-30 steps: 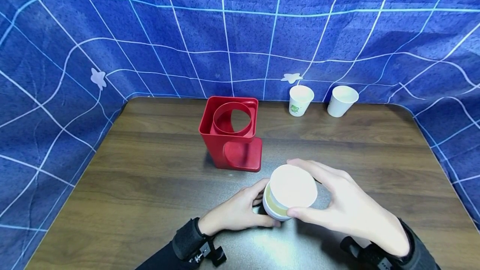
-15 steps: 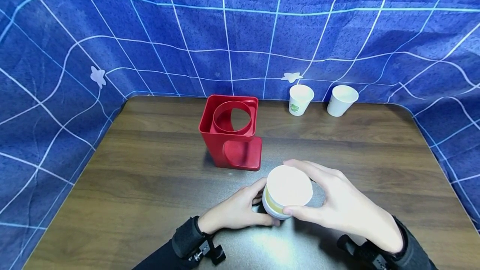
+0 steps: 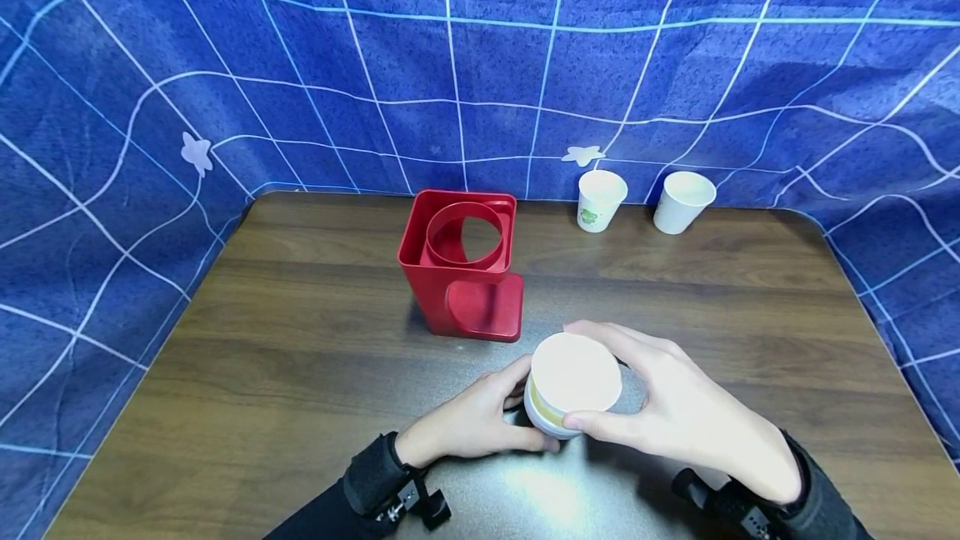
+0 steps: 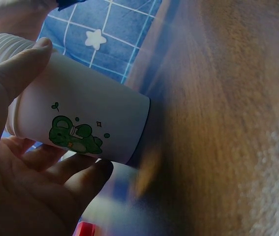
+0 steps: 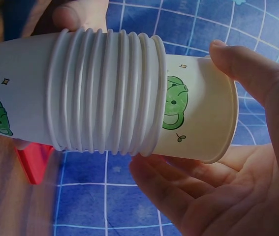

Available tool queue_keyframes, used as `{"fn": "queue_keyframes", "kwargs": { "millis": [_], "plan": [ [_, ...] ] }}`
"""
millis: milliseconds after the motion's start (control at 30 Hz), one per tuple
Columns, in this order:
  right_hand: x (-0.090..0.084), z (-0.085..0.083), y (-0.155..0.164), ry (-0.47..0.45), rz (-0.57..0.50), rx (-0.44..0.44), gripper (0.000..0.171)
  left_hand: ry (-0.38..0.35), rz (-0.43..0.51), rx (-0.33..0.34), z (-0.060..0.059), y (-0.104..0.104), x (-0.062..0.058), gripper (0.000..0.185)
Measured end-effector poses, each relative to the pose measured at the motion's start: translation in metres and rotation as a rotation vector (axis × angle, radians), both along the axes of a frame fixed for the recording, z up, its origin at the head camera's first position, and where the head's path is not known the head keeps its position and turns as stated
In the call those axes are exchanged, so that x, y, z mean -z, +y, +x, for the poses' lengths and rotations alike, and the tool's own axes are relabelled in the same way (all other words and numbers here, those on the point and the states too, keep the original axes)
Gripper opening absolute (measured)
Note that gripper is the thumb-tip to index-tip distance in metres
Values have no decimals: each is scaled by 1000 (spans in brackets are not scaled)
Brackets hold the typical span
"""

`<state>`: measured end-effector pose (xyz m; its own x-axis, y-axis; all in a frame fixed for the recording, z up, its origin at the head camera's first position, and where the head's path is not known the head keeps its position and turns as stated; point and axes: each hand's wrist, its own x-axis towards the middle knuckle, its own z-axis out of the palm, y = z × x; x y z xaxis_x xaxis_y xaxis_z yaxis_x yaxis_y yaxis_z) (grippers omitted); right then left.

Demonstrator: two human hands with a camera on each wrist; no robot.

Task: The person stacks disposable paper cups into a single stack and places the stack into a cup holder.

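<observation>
A stack of white paper cups, several nested rims showing, stands near the table's front. My left hand grips the stack from the left, its thumb and fingers round the cup wall, which bears a green animal print. Partly sunk into the stack's mouth is the top paper cup; a short length of its wall shows above the rims. My right hand holds that cup near its rim, thumb on one side, fingers on the other. Whether the stack's base touches the table cannot be told.
A red stand with a round ring and a square foot sits behind the hands, left of centre. Two single white cups, one printed and one plain-looking, stand at the table's back right, by a blue gridded cloth.
My right hand and the top cup have shifted slightly left and down; less of that cup's wall shows above the stack. The left hand has stayed almost still.
</observation>
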<state>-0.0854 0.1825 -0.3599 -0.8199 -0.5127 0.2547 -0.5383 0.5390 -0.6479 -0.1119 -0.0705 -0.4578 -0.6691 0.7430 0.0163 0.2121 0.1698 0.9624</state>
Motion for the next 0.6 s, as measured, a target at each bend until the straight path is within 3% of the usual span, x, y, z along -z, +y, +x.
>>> {"fn": "queue_keyframes", "kwargs": {
  "millis": [600],
  "plan": [
    [5, 0, -2, 7, 47, -22, 67, -4, -18, -6, 0, -1, -1, 85]
  ]
}}
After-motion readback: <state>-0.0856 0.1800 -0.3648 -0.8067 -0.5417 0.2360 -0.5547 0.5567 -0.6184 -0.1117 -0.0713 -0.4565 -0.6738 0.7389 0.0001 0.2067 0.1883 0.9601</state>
